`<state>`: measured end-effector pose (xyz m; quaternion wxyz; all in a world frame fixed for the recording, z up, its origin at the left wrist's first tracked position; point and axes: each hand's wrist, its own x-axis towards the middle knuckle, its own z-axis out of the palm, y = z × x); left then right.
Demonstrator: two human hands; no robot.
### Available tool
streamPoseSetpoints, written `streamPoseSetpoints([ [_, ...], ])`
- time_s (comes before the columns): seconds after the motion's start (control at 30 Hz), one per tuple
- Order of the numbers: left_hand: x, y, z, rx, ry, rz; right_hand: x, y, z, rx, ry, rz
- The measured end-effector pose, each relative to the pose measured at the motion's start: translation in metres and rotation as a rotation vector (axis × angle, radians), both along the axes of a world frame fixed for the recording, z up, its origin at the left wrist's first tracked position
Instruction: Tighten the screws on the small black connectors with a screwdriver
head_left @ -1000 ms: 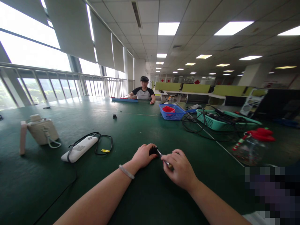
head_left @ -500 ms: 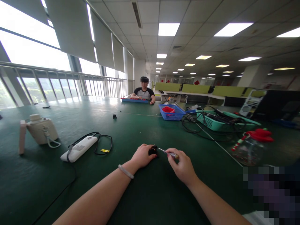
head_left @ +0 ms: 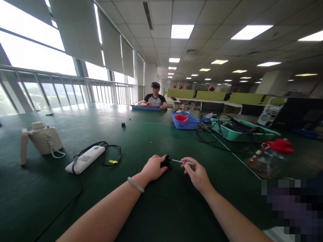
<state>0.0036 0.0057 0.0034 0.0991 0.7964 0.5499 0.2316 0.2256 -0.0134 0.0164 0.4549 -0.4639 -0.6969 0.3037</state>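
Observation:
My left hand [head_left: 154, 168] is closed around a small black part [head_left: 165, 162] on the green table [head_left: 141, 141]. The part's exact kind is too small and dark to make out. In my right hand [head_left: 198, 174] is a screwdriver [head_left: 188, 163] with a clear handle, gripped between thumb and fingers. Its thin metal shaft points left, and the tip is at the right side of the black part. Whether the tip sits in a screw cannot be seen.
A white power strip [head_left: 85, 159] with a black cable and a beige bottle [head_left: 47, 139] stand left. A blue basket [head_left: 185, 125], a green basket [head_left: 227, 132] with cables and a red-lidded jar [head_left: 270, 161] are right. Another person [head_left: 155, 97] sits opposite.
My right hand has turned slightly, and the screwdriver now lies more level. The black part has tilted a little in my left hand. Across the table, the other person's hands have shifted.

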Motion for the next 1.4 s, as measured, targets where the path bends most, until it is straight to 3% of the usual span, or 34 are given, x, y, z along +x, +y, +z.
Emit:
streamPoseSetpoints([
  [0.47,-0.001,-0.001,0.001,-0.026,0.016,-0.023,0.001,-0.001,0.002,-0.030,0.073,-0.012],
  [0.83,0.001,-0.008,0.012,-0.082,-0.057,-0.039,-0.002,-0.004,0.003,0.001,0.022,0.011],
  [1.1,-0.002,-0.003,0.006,-0.070,-0.064,-0.010,-0.003,-0.010,0.010,0.036,-0.019,-0.006],
  [1.4,-0.003,-0.005,0.012,-0.082,-0.044,-0.037,-0.003,-0.015,0.013,0.036,-0.114,0.118],
])
